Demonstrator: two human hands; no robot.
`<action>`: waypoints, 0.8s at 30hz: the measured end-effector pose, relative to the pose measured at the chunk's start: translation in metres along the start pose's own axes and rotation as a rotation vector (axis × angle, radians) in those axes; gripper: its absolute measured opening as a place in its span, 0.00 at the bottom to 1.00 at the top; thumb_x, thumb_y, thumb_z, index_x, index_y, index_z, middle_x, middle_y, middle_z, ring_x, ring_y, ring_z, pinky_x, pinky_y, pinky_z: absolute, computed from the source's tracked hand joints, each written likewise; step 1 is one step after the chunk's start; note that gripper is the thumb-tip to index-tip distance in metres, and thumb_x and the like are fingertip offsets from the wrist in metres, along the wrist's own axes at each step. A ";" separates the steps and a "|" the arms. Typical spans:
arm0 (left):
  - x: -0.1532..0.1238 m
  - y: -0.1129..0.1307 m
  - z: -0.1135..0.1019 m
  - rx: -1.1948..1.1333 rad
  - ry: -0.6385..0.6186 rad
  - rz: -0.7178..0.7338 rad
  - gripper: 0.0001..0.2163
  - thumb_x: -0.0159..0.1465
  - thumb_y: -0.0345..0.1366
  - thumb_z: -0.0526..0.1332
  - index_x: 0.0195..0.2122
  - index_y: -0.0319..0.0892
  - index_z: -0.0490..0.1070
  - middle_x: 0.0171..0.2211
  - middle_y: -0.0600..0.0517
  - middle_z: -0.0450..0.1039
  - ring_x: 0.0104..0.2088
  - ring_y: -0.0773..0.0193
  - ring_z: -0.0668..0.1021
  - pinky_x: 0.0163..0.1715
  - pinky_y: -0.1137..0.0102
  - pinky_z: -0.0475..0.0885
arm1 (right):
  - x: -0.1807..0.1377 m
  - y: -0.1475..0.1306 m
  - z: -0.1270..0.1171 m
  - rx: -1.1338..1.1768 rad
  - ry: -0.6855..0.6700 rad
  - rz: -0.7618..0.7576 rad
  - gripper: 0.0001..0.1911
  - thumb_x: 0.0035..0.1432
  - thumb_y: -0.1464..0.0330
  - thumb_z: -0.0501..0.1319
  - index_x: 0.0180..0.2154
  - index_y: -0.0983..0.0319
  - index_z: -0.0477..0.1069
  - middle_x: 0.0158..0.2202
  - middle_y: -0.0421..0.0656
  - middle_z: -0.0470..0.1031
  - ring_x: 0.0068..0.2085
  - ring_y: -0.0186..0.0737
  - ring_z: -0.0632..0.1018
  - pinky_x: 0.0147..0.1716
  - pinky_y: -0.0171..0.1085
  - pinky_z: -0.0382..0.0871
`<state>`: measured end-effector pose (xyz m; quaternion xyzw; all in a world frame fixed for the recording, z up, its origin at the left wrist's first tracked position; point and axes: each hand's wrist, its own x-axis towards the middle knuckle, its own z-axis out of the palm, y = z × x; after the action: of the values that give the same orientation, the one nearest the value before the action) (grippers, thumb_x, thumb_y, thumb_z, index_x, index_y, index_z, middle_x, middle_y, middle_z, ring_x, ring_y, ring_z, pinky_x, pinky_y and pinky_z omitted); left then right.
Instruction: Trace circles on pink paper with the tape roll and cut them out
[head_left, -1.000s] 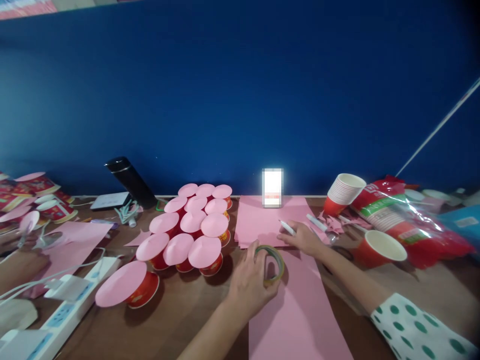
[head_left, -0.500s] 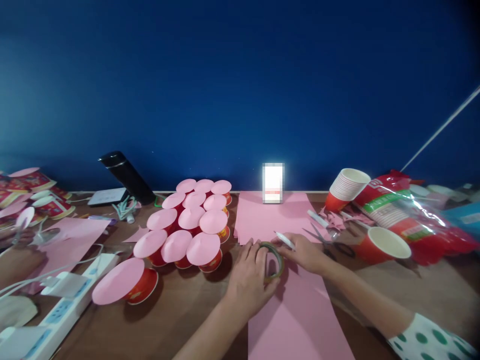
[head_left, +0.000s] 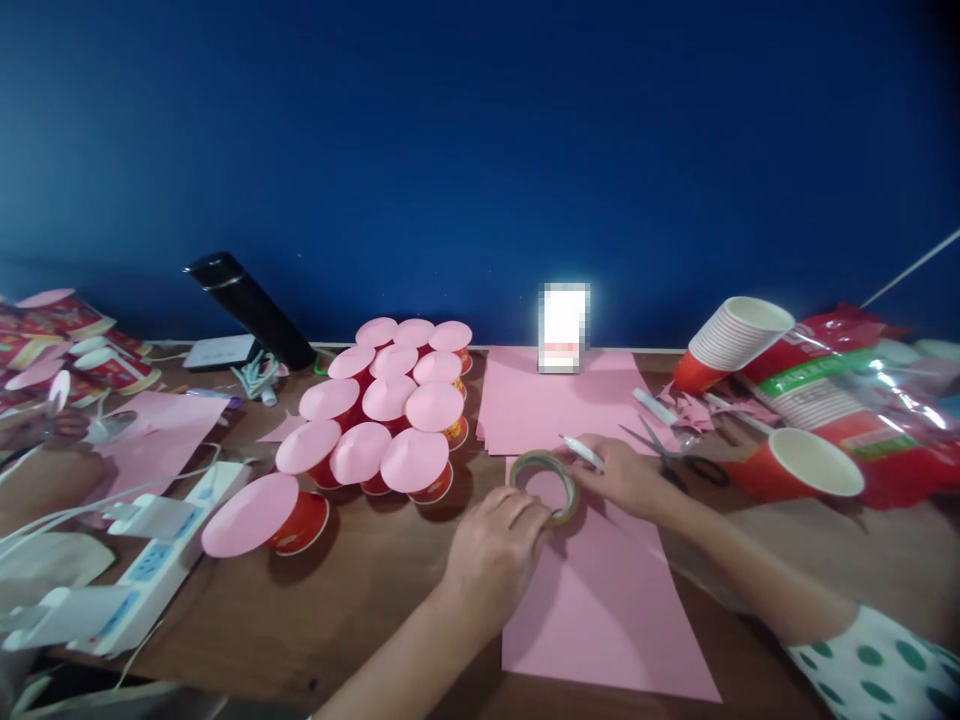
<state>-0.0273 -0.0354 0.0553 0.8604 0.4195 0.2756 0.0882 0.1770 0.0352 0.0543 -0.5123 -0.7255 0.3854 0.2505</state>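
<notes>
A roll of tape (head_left: 573, 500) lies flat on the far end of a pink paper sheet (head_left: 600, 620). My left hand (head_left: 496, 550) grips the roll's near left edge, its fingers curled at the rim. On the far right side, my right hand (head_left: 626, 478) holds a white pen (head_left: 583, 452), tip pointing up and left. Fingers of that hand also rest against the roll. Pink paper shows through the middle of the ring. The right thumb is partly hidden behind the roll.
Red paper cups with pink paper discs (head_left: 414, 460) stand in rows to the left. Scissors (head_left: 675, 458), a loose cup (head_left: 802, 470) and a cup stack (head_left: 731, 340) lie right. A phone (head_left: 564, 325) stands behind on stacked pink paper (head_left: 510, 400). A power strip (head_left: 161, 560) and another person's hand (head_left: 64, 430) are left.
The view has tilted down, so everything sits higher in the picture. My left hand has drawn back from over the tape roll to its near edge, uncovering more of the ring.
</notes>
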 end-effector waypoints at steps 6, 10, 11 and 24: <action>0.002 0.012 0.008 0.090 0.020 -0.066 0.16 0.61 0.38 0.57 0.49 0.40 0.65 0.45 0.45 0.71 0.47 0.55 0.71 0.43 0.60 0.70 | 0.001 0.002 -0.001 -0.010 -0.019 0.034 0.15 0.52 0.65 0.59 0.42 0.62 0.75 0.39 0.45 0.78 0.37 0.44 0.77 0.40 0.40 0.69; 0.007 0.007 0.010 0.148 0.074 -0.195 0.31 0.56 0.50 0.60 0.56 0.36 0.60 0.54 0.39 0.64 0.53 0.47 0.67 0.50 0.54 0.65 | 0.002 -0.002 -0.002 -0.020 -0.043 0.071 0.16 0.53 0.63 0.59 0.42 0.61 0.75 0.39 0.45 0.78 0.39 0.46 0.77 0.40 0.40 0.69; 0.008 0.007 0.011 0.160 0.065 -0.192 0.29 0.56 0.49 0.60 0.55 0.37 0.61 0.54 0.41 0.64 0.53 0.47 0.67 0.50 0.54 0.65 | 0.003 -0.002 -0.002 -0.017 -0.046 0.078 0.16 0.53 0.62 0.58 0.42 0.61 0.75 0.39 0.45 0.77 0.40 0.46 0.77 0.40 0.39 0.69; 0.012 0.003 0.034 0.113 0.325 -0.023 0.14 0.56 0.41 0.61 0.40 0.39 0.72 0.44 0.44 0.73 0.44 0.53 0.74 0.45 0.58 0.71 | 0.005 -0.005 -0.002 -0.065 -0.075 0.116 0.15 0.56 0.58 0.58 0.41 0.59 0.73 0.37 0.44 0.77 0.40 0.46 0.76 0.41 0.39 0.70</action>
<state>-0.0008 -0.0250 0.0326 0.8032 0.4530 0.3860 -0.0263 0.1739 0.0401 0.0589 -0.5467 -0.7155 0.3942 0.1837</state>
